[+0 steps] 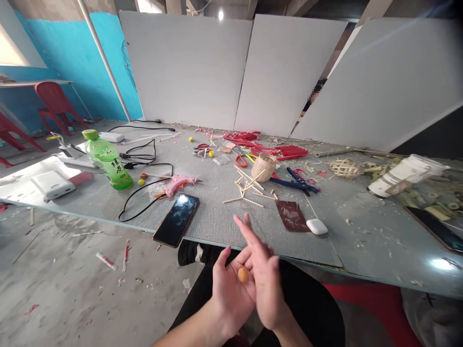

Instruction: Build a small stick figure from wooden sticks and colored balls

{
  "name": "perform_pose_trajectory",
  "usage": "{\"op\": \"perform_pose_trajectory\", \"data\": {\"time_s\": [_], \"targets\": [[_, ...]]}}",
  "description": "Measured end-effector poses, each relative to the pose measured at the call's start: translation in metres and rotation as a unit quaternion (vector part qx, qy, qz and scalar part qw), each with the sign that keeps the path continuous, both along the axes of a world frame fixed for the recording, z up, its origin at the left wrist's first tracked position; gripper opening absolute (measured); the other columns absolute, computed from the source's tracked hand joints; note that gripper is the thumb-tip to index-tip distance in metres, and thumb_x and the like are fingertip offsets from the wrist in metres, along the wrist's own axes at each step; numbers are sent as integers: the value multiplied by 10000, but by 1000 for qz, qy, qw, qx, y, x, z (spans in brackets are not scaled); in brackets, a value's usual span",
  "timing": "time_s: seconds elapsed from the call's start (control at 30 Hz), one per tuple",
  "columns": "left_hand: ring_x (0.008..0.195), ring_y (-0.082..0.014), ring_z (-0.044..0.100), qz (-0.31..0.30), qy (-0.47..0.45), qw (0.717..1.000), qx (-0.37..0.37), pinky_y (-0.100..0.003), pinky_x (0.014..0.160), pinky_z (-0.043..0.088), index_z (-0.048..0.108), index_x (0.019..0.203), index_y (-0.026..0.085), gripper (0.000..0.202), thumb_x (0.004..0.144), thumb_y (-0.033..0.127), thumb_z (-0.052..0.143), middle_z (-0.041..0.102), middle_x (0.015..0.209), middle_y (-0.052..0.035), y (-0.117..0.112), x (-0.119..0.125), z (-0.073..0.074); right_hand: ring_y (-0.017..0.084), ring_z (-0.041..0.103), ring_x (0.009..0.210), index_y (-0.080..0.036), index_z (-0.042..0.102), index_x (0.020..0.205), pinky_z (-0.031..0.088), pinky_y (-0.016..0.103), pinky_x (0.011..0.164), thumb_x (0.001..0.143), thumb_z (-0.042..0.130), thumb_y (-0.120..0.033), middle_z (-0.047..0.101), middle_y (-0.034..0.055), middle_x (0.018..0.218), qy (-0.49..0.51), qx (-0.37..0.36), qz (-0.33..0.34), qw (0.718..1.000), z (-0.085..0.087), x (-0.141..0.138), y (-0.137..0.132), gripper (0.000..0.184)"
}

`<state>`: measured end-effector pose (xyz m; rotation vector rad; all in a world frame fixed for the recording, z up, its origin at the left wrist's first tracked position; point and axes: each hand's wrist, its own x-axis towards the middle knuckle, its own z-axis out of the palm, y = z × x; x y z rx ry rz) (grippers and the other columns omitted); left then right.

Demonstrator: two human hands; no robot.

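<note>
My left hand (231,289) is turned palm up above my lap, its fingers slightly curled. A small orange-brown ball (243,275) lies in its palm. Beside it, my right hand (265,274) stands on edge with fingers stretched out, a little blurred. It touches or nearly touches the left hand and holds nothing that I can see. On the table ahead is a figure of thin wooden sticks (246,188), next to a jar of sticks (263,167). A brown sandpaper piece (291,215) and a white earbud case (317,226) lie to the right.
A phone (176,219) rests at the table's front edge, near a pink glue gun (179,184) with its black cord. A green tea bottle (108,159) stands left. Behind are blue-handled pliers (294,183) and red strips (289,152). A white cup (407,176) lies right.
</note>
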<state>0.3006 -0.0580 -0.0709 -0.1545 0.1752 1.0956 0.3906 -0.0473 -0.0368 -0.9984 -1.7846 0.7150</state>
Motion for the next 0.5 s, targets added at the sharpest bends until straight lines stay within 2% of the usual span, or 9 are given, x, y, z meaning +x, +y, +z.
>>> {"op": "perform_pose_trajectory", "data": {"time_s": [0.03,0.1,0.17,0.23,0.3,0.37,0.5], "targets": [[1187,-275,709,7,-8,1000,-10,-390,1186,403,654,1320,15,584,1007,443,411,745,1237,-209,3,-3,2,291,447,1518,-323,385,1620,468,540,1185,1106,64,-450,435,61,1662,17,-11,-9,1000,0,7,-1,619],[1205,-268,705,24,-8,999,-19,-383,1185,407,608,1383,15,594,1016,429,395,726,1291,-210,8,-10,8,277,518,1465,-312,472,1562,497,511,1164,1121,208,-362,534,75,1593,14,15,-18,1000,-1,21,-4,517],[1280,-277,669,33,-3,999,-17,-391,1204,395,578,1424,29,604,1017,433,387,698,1353,-206,11,-14,14,269,589,1391,-295,559,1488,535,473,1130,1075,448,-268,644,76,1473,-45,89,0,995,-1,30,-7,429],[1372,-283,604,25,8,1000,-5,-391,1227,372,553,1459,51,617,1011,445,397,658,1424,-194,11,-17,18,277,627,1330,-263,587,1467,561,468,1097,1006,603,-220,696,86,1389,-147,172,28,974,0,34,-7,463],[1446,-286,534,14,26,999,12,-385,1248,345,539,1480,75,628,995,457,421,617,1483,-177,12,-18,19,286,638,1302,-243,584,1478,571,479,1078,983,654,-224,712,91,1365,-230,222,45,946,0,33,-6,500],[1476,-287,499,8,43,998,34,-379,1261,324,540,1478,87,634,976,466,455,607,1497,-167,12,-19,20,284,644,1285,-245,594,1469,578,484,1062,986,654,-217,729,84,1342,-270,242,56,930,0,32,-2,488],[1520,-310,436,-15,62,994,91,-405,1284,277,517,1496,78,672,977,503,492,575,1527,-182,11,-26,26,278,672,1223,-247,617,1440,603,492,1021,969,681,-200,767,80,1250,-226,239,56,943,-2,34,6,477]]}}
